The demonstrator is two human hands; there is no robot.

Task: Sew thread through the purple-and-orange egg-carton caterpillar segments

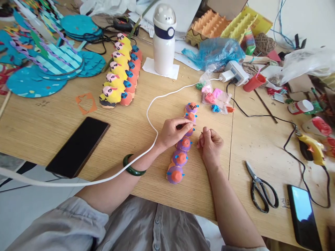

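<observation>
A strip of egg-carton bumps [181, 158] covered in purple clay, with orange tops and small blue side pieces, lies on the table between my hands. Its farthest bump also carries dark marks on the orange. My left hand [172, 131], with a green bangle at the wrist, reaches over the strip near the second and third bumps. Its thumb and forefinger are pinched together, and anything between them is too small to make out. Just right of the strip, my right hand [211, 142] is closed, with a tiny dark bit showing at its fingertips.
Bags of coloured clay [213, 97] lie beyond the strip. Yellow egg-carton figures [119, 69] and a white bottle [164, 45] stand farther back. A white cable [148, 116] crosses my left forearm. Scissors [259, 188], a glue gun [311, 148] and two phones [78, 146] lie around.
</observation>
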